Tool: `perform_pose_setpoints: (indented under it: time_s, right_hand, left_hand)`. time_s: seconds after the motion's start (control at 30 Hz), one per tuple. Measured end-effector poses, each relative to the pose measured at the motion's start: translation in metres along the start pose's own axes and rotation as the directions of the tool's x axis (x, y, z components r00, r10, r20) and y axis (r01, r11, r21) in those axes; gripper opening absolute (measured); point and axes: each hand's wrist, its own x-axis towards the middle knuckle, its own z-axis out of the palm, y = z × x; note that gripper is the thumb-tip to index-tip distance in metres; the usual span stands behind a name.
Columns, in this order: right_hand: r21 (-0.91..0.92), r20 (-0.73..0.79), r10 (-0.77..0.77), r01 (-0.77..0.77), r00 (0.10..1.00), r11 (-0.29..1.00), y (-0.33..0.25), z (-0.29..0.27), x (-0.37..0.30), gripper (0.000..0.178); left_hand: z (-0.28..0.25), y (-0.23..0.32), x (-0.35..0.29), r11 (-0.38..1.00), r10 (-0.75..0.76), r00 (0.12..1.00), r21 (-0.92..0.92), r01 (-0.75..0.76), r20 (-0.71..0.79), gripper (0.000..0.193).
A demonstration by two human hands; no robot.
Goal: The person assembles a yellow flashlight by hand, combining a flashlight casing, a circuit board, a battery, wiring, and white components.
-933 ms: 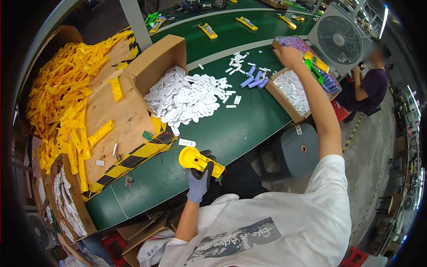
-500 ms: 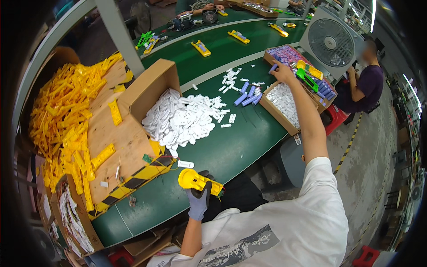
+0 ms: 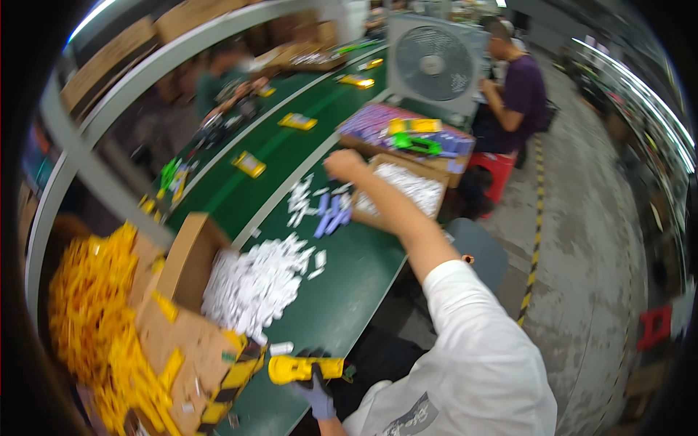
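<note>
My left hand [image 3: 317, 396], in a grey glove with dark fingers, is closed around a yellow plastic shell [image 3: 289, 369] with a wide rounded end, above the near edge of the green worktop. A bit of green board and wire shows at the shell's right end. My bare right hand [image 3: 345, 166] is stretched far forward, fingers curled, by the left corner of the box of purple cylindrical battery cells [image 3: 371, 125]. Blur hides what its fingers hold, if anything. Nearer on the worktop lie loose purple cells [image 3: 333, 216] and small white pieces [image 3: 299, 202].
White plastic pieces [image 3: 254, 287] spill from a tipped carton [image 3: 182, 254]. Yellow shells [image 3: 94, 305] heap up at left. An open carton of white parts [image 3: 407, 186] sits under my right forearm. Beyond are a conveyor [image 3: 280, 152], a fan [image 3: 432, 65] and a seated co-worker [image 3: 520, 91].
The whole view has swung to the right. My right hand, earlier at a purple cell over the cell box, is now curled nearer the loose cells. My left hand still holds the yellow shell.
</note>
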Motion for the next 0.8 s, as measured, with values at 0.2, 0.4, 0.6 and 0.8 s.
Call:
perform_pose_setpoints:
  time_s: [0.2, 0.4, 0.6, 0.8]
  right_hand:
    - [0.381, -0.277, 0.001, 0.108, 0.961, 0.918, -0.005, -0.060, -0.032, 0.022]
    - [0.638, -0.314, -0.025, 0.230, 0.949, 0.735, -0.039, -0.086, -0.095, 0.021]
    - [0.680, -0.165, -0.207, 0.263, 0.964, 0.685, -0.080, -0.070, -0.135, 0.019]
    - [0.512, -0.269, 0.015, 0.130, 0.963, 0.849, -0.100, -0.043, -0.180, 0.027]
  left_hand:
    - [-0.005, -0.006, 0.009, 0.992, 0.029, 0.991, 0.114, -0.044, 0.128, 0.039]
    - [0.007, 0.006, 0.011, 0.992, 0.042, 0.994, 0.114, -0.054, 0.104, 0.035]
    - [-0.003, 0.016, 0.016, 0.991, -0.079, 0.997, -0.109, 0.077, -0.020, 0.052]
    - [-0.005, 0.017, 0.035, 0.872, -0.324, 0.943, -0.362, 0.330, 0.078, 0.043]
